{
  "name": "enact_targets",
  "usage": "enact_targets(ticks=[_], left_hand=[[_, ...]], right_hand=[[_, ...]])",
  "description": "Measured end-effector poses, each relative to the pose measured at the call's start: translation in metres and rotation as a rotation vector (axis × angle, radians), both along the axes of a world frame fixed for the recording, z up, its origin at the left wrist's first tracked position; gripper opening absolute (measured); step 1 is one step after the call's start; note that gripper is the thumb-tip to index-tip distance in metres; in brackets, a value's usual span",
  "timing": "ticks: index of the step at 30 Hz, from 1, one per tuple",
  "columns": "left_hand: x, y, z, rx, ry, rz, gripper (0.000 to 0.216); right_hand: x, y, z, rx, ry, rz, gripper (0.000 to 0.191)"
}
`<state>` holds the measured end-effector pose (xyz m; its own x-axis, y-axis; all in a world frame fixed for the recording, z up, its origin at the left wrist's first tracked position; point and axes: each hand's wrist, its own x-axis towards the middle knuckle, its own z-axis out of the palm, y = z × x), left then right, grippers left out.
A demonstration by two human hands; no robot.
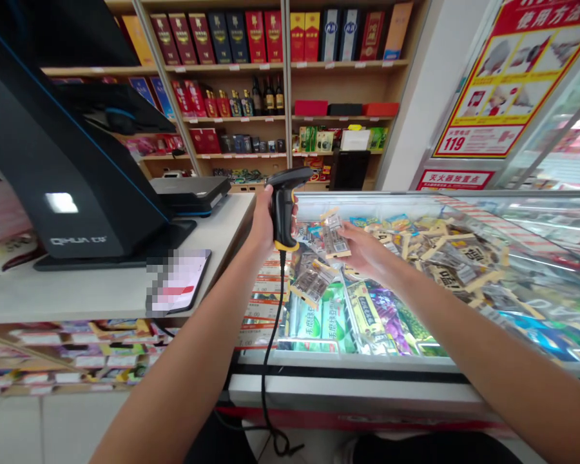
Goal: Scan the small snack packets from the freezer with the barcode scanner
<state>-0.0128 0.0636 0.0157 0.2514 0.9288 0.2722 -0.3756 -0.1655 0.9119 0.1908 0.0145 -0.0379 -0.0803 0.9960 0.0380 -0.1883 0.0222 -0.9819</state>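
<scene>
My left hand point(263, 222) grips the handle of a black barcode scanner point(285, 203) with a yellow band; its black cable hangs down toward the floor. The scanner head points right. My right hand point(362, 251) holds a small clear wrapped packet point(334, 237) with a barcode label, tilted up beside the scanner, a few centimetres to its right. Both hands are raised over the left end of a glass-topped chest freezer point(367, 367) full of wrapped ice creams.
A white counter point(101, 290) at left carries a black checkout terminal point(62, 180), a flat black device point(191, 193) and a phone point(178, 280). Wooden shelves point(270, 64) with boxed and bottled goods line the back. A red and yellow poster point(507, 84) hangs at right.
</scene>
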Motion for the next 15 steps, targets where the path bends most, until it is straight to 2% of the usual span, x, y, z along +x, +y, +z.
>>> enact_targets(ticks=[2,4,6,11,15], left_hand=[[0.003,-0.003,-0.015,-0.051,0.059,-0.092,0.060],[0.008,-0.010,-0.026,-0.099,0.138,-0.208,0.062],[0.014,-0.017,-0.033,-0.108,0.148,-0.267,0.064],[0.026,-0.029,-0.035,-0.126,0.153,-0.412,0.066],[0.027,-0.034,-0.033,-0.120,0.154,-0.513,0.069]], right_hand=[[0.009,-0.001,0.003,0.030,0.197,0.003,0.031],[0.019,-0.003,0.007,0.063,0.252,-0.044,0.032],[0.027,-0.005,0.011,0.093,0.252,-0.104,0.034],[0.040,-0.003,0.018,0.146,0.289,-0.213,0.042],[0.046,0.001,0.018,0.157,0.282,-0.234,0.041]])
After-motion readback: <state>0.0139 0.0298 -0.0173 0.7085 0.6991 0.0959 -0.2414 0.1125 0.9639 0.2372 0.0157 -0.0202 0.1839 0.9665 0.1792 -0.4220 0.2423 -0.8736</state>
